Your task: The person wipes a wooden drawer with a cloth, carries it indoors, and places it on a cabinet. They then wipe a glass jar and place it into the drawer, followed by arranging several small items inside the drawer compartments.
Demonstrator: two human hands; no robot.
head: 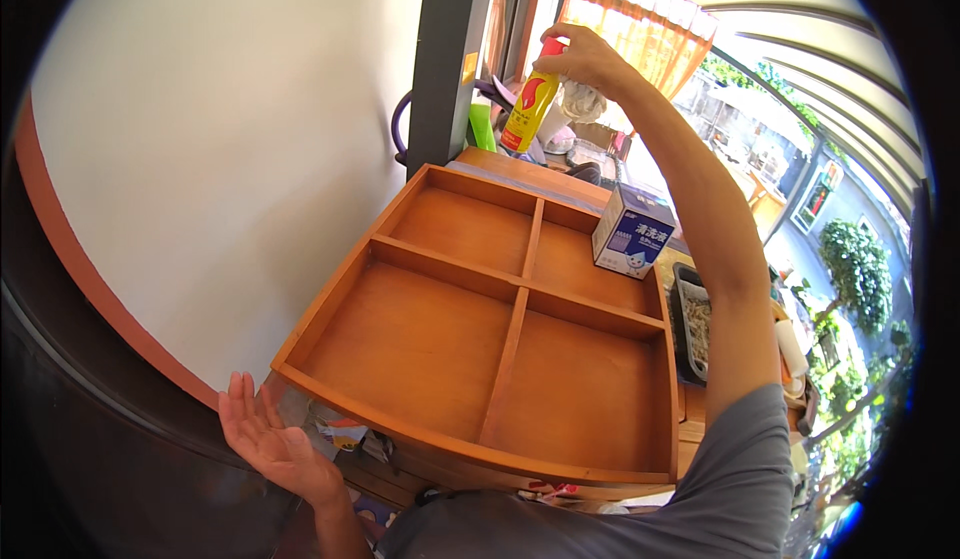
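My right hand [589, 60] grips a yellow spray can [531, 109] by its red cap, holding it slightly tilted in the air past the far edge of a wooden drawer-like tray [420, 424]. Thin dividers split this tray into several compartments. In its far right compartment sits a blue-and-white carton [634, 233] with printing and a cartoon drop. Nothing is in my left hand [277, 443], which hovers palm up with fingers apart beside the tray's near left corner.
A pale wall [225, 146] runs along the left, ending at a dark post [448, 64]. Right of the tray lies a dark bin [694, 326] of pale shavings-like material. Behind the can are a green object [481, 128] and a crumpled white bundle [583, 101].
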